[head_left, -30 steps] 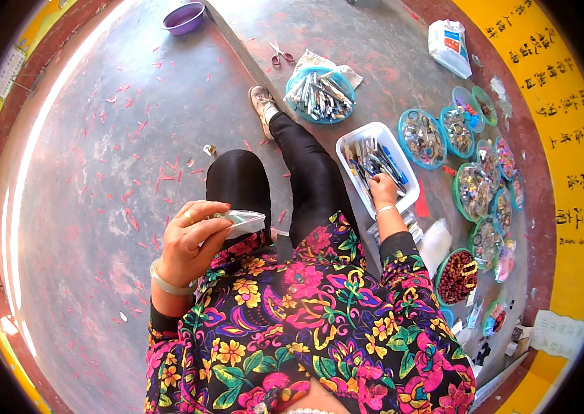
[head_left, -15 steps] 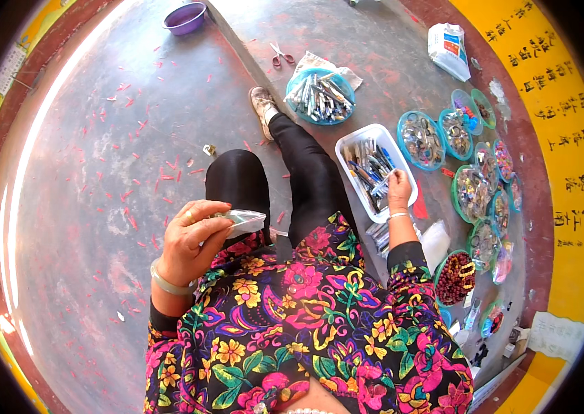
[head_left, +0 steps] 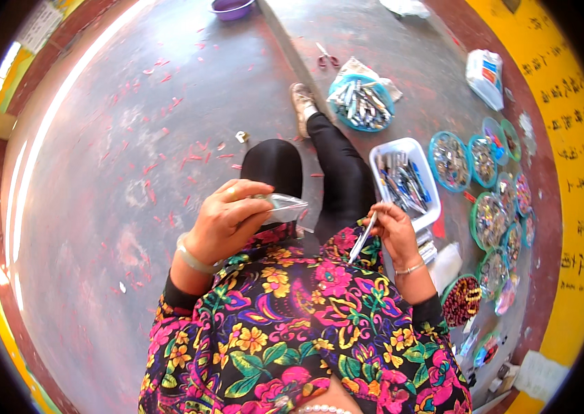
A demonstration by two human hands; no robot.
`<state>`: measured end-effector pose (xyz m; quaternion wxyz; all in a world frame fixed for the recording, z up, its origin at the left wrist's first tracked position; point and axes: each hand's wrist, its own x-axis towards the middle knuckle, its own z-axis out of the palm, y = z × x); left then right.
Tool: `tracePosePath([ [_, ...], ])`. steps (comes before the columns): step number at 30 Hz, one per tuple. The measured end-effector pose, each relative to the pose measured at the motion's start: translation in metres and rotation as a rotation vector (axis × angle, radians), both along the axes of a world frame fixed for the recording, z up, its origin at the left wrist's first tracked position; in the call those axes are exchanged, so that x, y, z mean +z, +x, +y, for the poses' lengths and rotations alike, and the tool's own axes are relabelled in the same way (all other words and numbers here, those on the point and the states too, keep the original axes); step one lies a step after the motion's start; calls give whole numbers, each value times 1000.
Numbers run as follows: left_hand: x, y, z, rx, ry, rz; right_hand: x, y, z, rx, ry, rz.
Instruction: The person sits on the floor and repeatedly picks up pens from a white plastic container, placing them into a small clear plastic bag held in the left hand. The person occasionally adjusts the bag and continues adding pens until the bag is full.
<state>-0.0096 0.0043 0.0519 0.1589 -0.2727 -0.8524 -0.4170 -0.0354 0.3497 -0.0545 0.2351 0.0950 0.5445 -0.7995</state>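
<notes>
My left hand (head_left: pixel 233 217), raised above my knee, pinches a small clear plastic bag (head_left: pixel 286 208) by one end. Its mouth points right, toward my other hand. Between the thumb and fingers of my right hand (head_left: pixel 397 236) is a slim silver-white pen-like stick (head_left: pixel 363 238), tilted with its lower end toward my lap. Just beyond that hand stands a white plastic tub (head_left: pixel 432 196), holding many slim black, blue and silver sticks (head_left: pixel 404 181) of similar shape.
A blue basket (head_left: pixel 388 123) of slim sticks stands ahead beside scissors (head_left: pixel 327 58). Several round baskets of small goods, one a blue basket (head_left: pixel 452 162), line the right side. A purple basin (head_left: pixel 232 10) sits far off. Red scraps litter the floor.
My right hand has come out of the white tub and back toward my lap, bringing the silver-white stick. My left hand still holds the bag. The whole view has shifted.
</notes>
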Motion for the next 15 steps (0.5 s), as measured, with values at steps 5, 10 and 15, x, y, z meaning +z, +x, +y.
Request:
tracePosePath([
  [5,-2,5,-4,15,25,-37,13,16,-11,400,212,235],
  [10,-3,5,-6,23,35,-32,18,29,-18,656,954,1084],
  [15,-6,5,-6,31,37,-8,32,20,-24,549,1141,1433],
])
